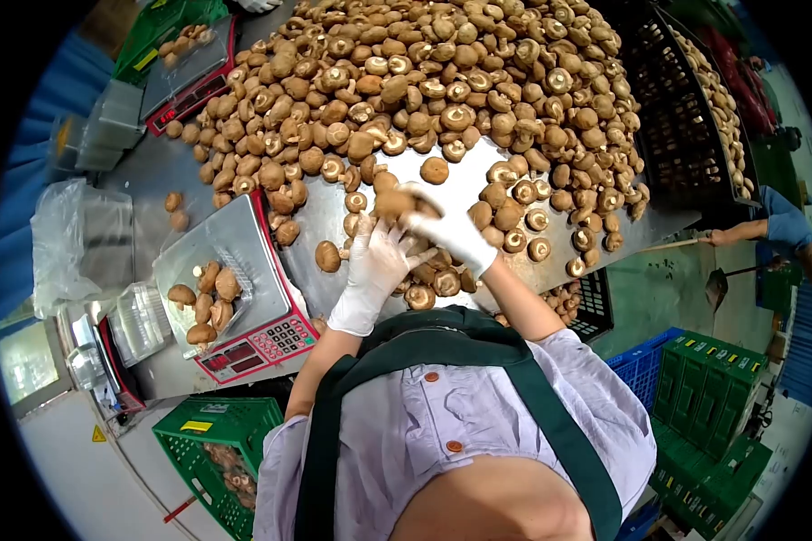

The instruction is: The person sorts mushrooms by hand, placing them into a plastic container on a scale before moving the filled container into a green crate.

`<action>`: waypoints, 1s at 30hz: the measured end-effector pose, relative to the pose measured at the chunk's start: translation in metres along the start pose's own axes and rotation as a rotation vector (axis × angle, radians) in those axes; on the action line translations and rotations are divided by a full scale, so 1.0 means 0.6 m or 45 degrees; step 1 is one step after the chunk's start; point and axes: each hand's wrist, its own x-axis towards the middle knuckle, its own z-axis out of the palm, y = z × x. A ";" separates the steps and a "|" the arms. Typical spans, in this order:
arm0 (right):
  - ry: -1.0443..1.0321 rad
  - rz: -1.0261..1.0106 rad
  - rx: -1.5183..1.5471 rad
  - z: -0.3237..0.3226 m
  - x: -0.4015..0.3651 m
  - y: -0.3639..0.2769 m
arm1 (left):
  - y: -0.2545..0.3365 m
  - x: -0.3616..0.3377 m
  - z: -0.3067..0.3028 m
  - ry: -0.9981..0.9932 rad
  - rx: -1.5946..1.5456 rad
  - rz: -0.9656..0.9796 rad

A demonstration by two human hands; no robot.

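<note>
Shiitake mushrooms (392,206), brown-capped and partly blurred, are bunched between my two white-gloved hands over the metal table. My left hand (376,272) has its fingers stretched out and apart, the tips touching the lower edge of this bunch. From the right, my right hand (456,236) bends its fingers against a mushroom; motion smears the fingertips. Below the hands, more loose mushrooms (446,281) lie near the table's front edge. A single mushroom (434,170) sits cap up just beyond the hands.
A large mushroom heap (442,68) covers the far table. At left, a red-framed scale (271,338) bears a clear tray of mushrooms; a second scale (185,90) stands behind. A black crate (677,117) is at right, green crates (704,397) below. Another person's arm (740,233) holds a stick.
</note>
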 end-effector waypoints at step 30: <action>0.224 0.146 0.973 -0.090 0.002 0.046 | -0.009 -0.009 -0.022 0.103 0.127 -0.173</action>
